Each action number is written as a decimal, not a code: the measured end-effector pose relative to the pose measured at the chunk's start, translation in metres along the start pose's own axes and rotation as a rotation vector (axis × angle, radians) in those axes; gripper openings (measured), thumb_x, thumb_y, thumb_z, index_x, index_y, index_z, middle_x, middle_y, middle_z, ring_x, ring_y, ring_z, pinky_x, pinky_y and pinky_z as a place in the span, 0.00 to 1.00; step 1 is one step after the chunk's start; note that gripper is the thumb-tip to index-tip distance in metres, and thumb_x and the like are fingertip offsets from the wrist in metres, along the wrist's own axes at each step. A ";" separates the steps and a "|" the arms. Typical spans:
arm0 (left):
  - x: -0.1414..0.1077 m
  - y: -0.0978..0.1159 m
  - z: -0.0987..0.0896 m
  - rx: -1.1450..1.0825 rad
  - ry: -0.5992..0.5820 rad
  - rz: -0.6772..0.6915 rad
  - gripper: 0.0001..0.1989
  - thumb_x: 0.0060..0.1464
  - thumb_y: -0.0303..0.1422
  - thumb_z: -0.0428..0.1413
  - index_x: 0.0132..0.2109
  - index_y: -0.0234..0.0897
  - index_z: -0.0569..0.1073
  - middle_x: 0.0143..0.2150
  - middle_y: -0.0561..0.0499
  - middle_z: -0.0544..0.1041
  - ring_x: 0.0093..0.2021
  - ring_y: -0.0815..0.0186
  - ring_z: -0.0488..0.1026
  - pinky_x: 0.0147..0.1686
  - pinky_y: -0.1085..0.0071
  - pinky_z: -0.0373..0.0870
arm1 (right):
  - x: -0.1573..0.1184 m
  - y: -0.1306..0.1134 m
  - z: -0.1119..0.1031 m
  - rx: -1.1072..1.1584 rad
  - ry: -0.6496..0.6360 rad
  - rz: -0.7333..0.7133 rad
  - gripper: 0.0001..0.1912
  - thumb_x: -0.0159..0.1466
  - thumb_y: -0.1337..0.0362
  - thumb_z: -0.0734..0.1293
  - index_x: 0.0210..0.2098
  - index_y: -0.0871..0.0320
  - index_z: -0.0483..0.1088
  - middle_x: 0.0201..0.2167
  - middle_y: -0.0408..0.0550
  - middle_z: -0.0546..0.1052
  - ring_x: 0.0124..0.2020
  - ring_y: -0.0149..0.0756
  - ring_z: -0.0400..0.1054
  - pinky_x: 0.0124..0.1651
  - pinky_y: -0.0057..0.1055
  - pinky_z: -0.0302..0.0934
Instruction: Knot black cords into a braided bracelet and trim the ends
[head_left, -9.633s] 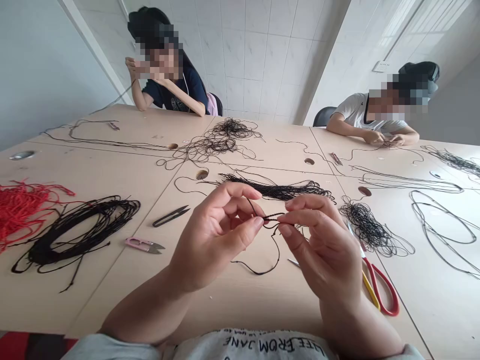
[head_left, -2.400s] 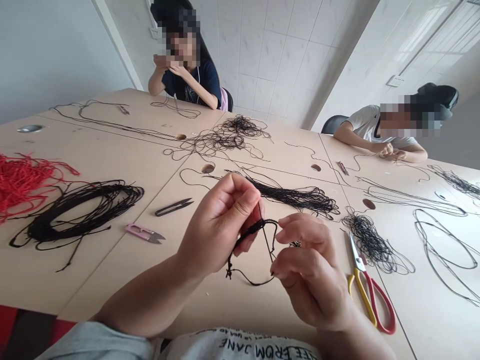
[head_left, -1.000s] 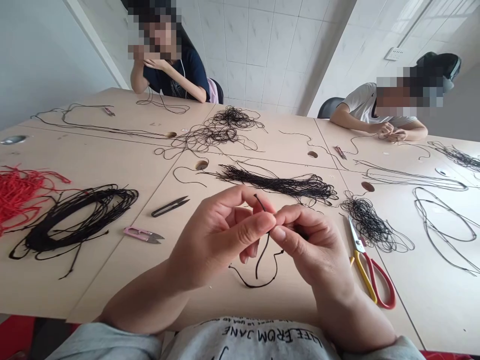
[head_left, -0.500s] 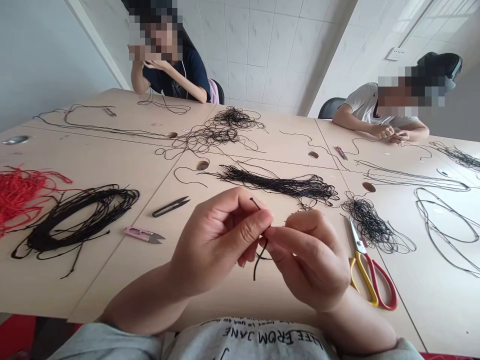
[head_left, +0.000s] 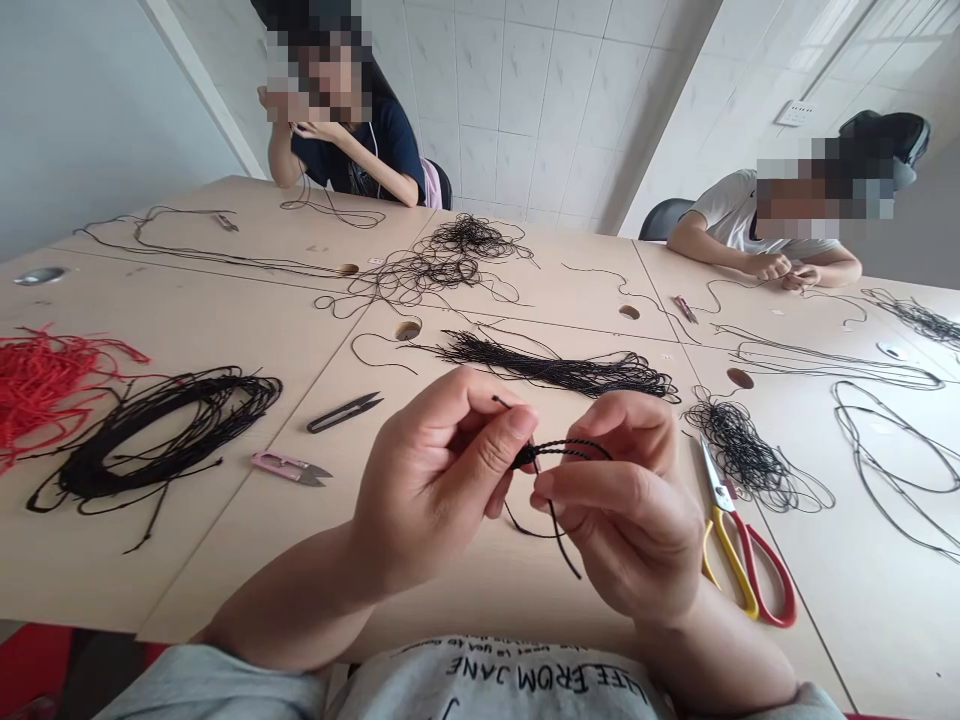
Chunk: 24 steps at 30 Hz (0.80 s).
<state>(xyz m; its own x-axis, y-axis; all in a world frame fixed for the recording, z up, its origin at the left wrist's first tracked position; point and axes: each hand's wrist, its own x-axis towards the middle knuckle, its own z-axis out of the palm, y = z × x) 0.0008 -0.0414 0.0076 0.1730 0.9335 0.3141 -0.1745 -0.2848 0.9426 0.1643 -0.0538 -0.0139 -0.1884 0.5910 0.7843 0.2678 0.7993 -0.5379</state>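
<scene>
Between my two hands, above the table's near edge, is a thin black cord [head_left: 559,447] with a knot and a twisted loop that runs to the right. My left hand [head_left: 442,470] pinches it just left of the knot, thumb on top, and a short cord end sticks out above the thumb. My right hand [head_left: 637,500] has its thumb and index finger closed on a loose strand whose tail hangs down below. The loop passes behind the right fingers, so part of it is hidden.
Scissors [head_left: 731,530] with yellow and red handles lie by my right forearm. Pink snips [head_left: 291,468], black snips [head_left: 345,411], a black cord coil [head_left: 82,465] and red cords [head_left: 37,385] lie left. A black cord bundle [head_left: 555,365] lies ahead. Two people sit across the table.
My right hand has drawn slightly apart from the left and its fingers have shifted, so the knot and twisted loop now show. The hanging tail has swung right.
</scene>
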 end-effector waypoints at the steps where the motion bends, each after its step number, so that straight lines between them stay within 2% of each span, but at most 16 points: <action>1: 0.000 0.000 0.000 -0.022 0.004 -0.014 0.08 0.66 0.33 0.59 0.35 0.42 0.74 0.20 0.59 0.70 0.16 0.77 0.63 0.15 0.83 0.59 | 0.000 0.000 -0.001 0.005 0.001 0.004 0.07 0.70 0.73 0.68 0.39 0.54 0.73 0.45 0.46 0.63 0.40 0.28 0.69 0.38 0.25 0.71; 5: 0.003 0.003 -0.003 -0.150 -0.022 -0.136 0.09 0.63 0.35 0.63 0.33 0.40 0.75 0.23 0.58 0.71 0.16 0.78 0.64 0.13 0.84 0.58 | -0.001 0.002 -0.002 0.137 -0.003 0.075 0.07 0.68 0.73 0.69 0.40 0.55 0.73 0.42 0.45 0.68 0.44 0.30 0.68 0.45 0.27 0.69; 9: 0.005 0.005 -0.006 -0.210 -0.079 -0.179 0.10 0.61 0.37 0.64 0.33 0.40 0.76 0.21 0.58 0.69 0.16 0.78 0.64 0.14 0.86 0.58 | -0.001 0.004 -0.002 0.314 -0.008 0.200 0.06 0.68 0.72 0.70 0.40 0.54 0.73 0.40 0.43 0.70 0.42 0.29 0.68 0.45 0.27 0.67; 13: 0.004 0.006 -0.008 -0.221 -0.110 -0.195 0.11 0.61 0.37 0.65 0.33 0.39 0.75 0.20 0.58 0.66 0.17 0.79 0.60 0.16 0.86 0.58 | 0.000 0.003 -0.001 0.443 -0.013 0.288 0.06 0.68 0.72 0.70 0.39 0.54 0.73 0.40 0.42 0.70 0.44 0.29 0.68 0.46 0.27 0.64; 19: 0.001 0.001 -0.008 -0.176 -0.063 -0.097 0.11 0.64 0.37 0.62 0.33 0.39 0.75 0.22 0.58 0.63 0.19 0.78 0.57 0.17 0.84 0.55 | 0.000 0.003 -0.002 0.413 -0.057 0.196 0.10 0.67 0.76 0.70 0.41 0.55 0.74 0.41 0.42 0.70 0.45 0.28 0.66 0.48 0.25 0.63; 24: 0.005 0.001 -0.005 -0.188 -0.055 -0.063 0.09 0.64 0.36 0.61 0.34 0.40 0.76 0.25 0.56 0.70 0.20 0.77 0.59 0.16 0.82 0.56 | -0.001 0.003 -0.001 0.404 -0.059 0.148 0.12 0.66 0.79 0.70 0.42 0.55 0.74 0.38 0.41 0.71 0.44 0.27 0.65 0.48 0.24 0.63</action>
<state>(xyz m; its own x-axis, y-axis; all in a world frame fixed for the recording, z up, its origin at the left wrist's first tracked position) -0.0032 -0.0364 0.0092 0.2415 0.9333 0.2658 -0.3386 -0.1756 0.9244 0.1661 -0.0519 -0.0162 -0.2329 0.6979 0.6772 -0.0927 0.6773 -0.7298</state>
